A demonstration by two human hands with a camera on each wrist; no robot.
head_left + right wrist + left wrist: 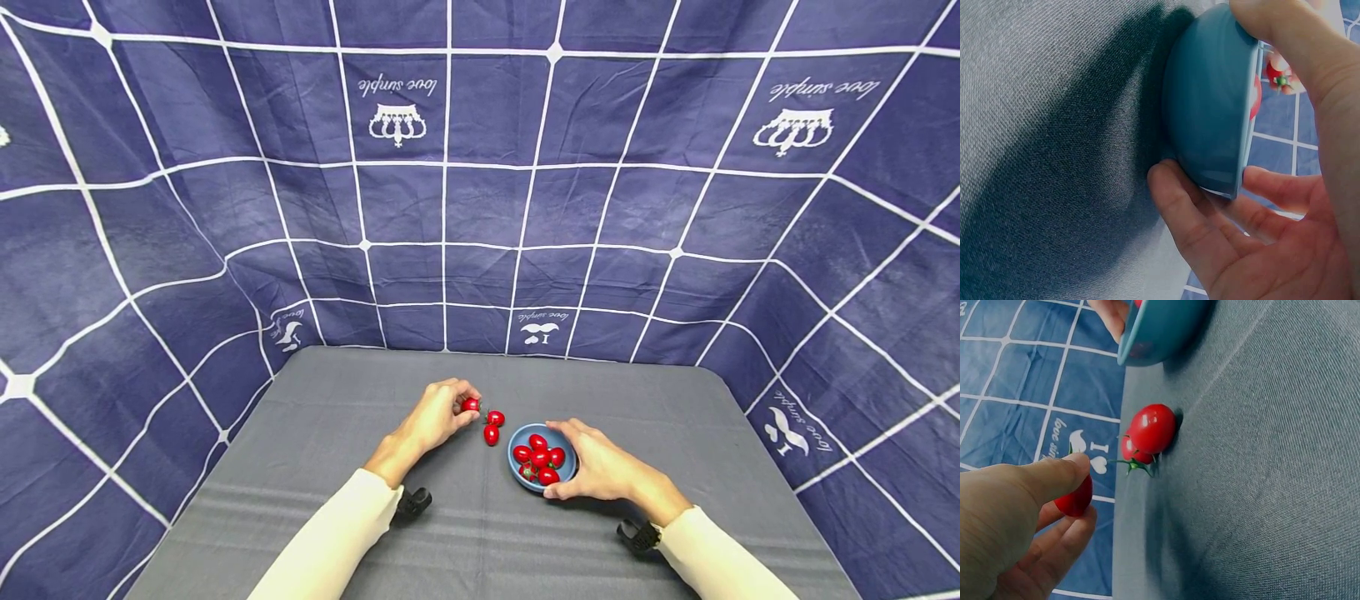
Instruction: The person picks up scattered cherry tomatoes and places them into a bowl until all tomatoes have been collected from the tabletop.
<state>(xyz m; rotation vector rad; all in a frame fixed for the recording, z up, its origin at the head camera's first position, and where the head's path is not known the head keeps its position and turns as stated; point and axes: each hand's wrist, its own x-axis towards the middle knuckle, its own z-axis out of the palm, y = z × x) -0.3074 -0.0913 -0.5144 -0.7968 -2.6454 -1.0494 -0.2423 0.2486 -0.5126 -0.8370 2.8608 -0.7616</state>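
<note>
My left hand [438, 414] pinches a red cherry tomato [1075, 497] between thumb and fingers, above the grey table. Just right of it, two more cherry tomatoes lie close together on the cloth, the nearer tomato [491, 434] in front of the farther tomato [497, 418] with its green stem. A blue bowl [1210, 106] holds several cherry tomatoes [540, 457]. My right hand [600, 462] grips this bowl from its right side, the thumb at the near rim and the fingers around the far side and under the edge.
The grey cloth-covered table [360, 375] is enclosed by a dark blue curtain [480, 208] with white grid lines at the back and both sides. A black strap [412, 502] sits on the left wrist, and another black strap [637, 536] on the right wrist.
</note>
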